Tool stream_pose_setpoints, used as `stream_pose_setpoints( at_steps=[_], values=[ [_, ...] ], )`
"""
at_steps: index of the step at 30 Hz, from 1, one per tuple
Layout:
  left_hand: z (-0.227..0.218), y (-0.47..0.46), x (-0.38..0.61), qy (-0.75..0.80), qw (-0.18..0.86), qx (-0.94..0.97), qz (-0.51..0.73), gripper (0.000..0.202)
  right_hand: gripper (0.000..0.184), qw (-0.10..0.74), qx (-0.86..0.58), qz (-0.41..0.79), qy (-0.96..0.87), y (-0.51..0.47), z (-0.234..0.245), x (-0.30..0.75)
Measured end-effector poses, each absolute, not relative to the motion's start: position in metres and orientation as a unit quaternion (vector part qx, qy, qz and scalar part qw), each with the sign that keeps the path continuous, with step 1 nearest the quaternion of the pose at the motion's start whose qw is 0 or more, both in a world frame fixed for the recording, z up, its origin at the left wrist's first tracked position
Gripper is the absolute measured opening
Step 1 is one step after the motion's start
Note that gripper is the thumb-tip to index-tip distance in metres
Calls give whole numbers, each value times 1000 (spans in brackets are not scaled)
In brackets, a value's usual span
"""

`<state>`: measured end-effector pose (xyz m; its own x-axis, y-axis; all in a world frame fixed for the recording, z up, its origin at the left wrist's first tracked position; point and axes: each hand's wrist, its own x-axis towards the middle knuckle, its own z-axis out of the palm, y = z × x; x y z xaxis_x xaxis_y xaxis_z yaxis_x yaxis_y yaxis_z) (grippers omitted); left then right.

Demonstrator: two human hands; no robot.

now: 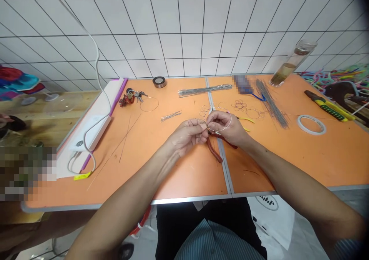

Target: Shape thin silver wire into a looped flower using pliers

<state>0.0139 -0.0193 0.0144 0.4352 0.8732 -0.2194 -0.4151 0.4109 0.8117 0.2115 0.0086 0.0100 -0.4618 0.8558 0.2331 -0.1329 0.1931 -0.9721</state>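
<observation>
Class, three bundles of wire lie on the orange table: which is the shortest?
The small bundle, lying beyond the left hand. The silvery bundle farther back and the grey bundle to the right are both longer and thicker.

Silvery wire (221, 130), plain orange tabletop (184, 179)

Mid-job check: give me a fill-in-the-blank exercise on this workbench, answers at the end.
The left hand and right hand meet at a thin curved ____.
The pliers on the near side of the hands have ____ handles.
The tabletop is ____.
The tape roll nearest the yellow-and-black tool is ____.

Missing words: wire; red; orange; white.
</observation>
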Motion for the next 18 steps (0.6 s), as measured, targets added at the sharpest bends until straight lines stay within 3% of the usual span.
stream_pose_setpoints(
  at_steps=[8, 18],
  values=[
    [15, -21, 15, 302, 783, 337, 427, 29, 41, 460, -281, 533, -653, 6, 14, 210],
    [16, -17, 15, 348, 731, 351, 469, 28, 39, 434, -302, 607, -593, 8, 7, 210]
  ],
)
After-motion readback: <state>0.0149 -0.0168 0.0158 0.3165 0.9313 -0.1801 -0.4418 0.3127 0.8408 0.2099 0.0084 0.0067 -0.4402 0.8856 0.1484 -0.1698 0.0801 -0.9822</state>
